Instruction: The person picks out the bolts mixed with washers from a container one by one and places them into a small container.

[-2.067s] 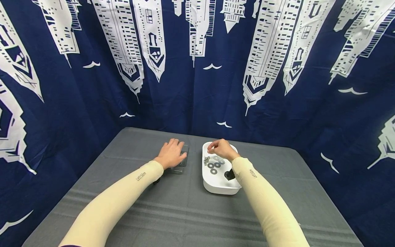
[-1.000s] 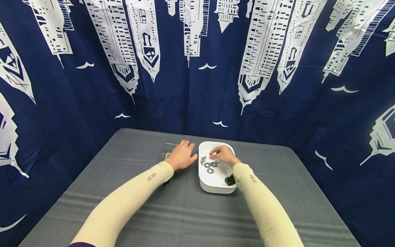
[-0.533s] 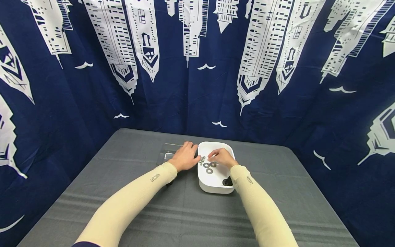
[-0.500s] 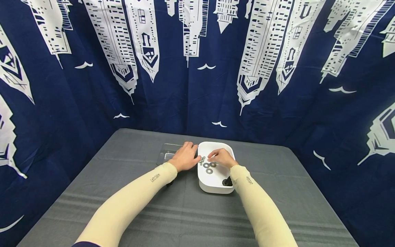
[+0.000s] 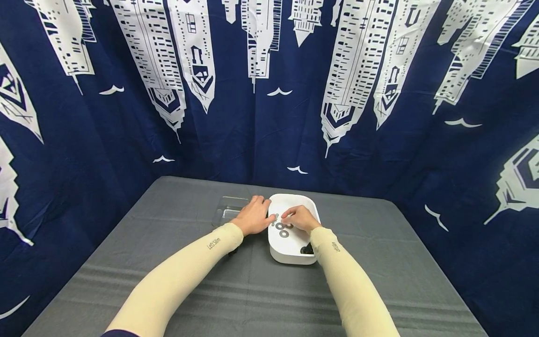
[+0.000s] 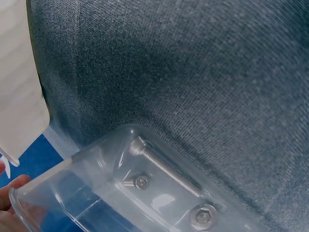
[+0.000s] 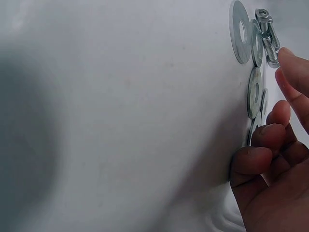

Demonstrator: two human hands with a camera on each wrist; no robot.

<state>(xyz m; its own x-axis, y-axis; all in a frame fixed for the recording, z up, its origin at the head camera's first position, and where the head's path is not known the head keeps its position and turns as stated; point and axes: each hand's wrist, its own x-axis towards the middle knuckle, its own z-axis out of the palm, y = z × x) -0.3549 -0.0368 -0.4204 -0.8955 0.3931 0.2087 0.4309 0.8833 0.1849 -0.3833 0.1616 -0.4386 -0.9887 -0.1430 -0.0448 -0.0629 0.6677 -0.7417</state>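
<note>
My right hand (image 5: pixel 300 219) is lowered into a white tub (image 5: pixel 290 255). Its fingers are loosely bent, the thumb and index fingertips beside small socket-head bolts (image 7: pixel 268 38); nothing shows clearly held between them. Flat steel washers (image 5: pixel 284 233) lie around those fingertips, and the right wrist view has several washers (image 7: pixel 254 92) next to the curled lower fingers. My left hand (image 5: pixel 254 217) lies between a clear plastic box (image 5: pixel 223 217) and the tub, its thumb over the tub's left rim and its fingers mostly extended. Bolts (image 6: pixel 164 166) rest inside the clear box.
Grey cloth covers the table (image 5: pixel 185 281). Behind it hangs a navy curtain (image 5: pixel 236 140) with white buildings. The clear box stands just left of the tub, partly covered by the left hand. Black wrist gear (image 5: pixel 307 249) shows beside the right wrist.
My left hand has shifted right from over the clear box to the tub's rim. The right hand has come down and nearer, toward the bolts and washers.
</note>
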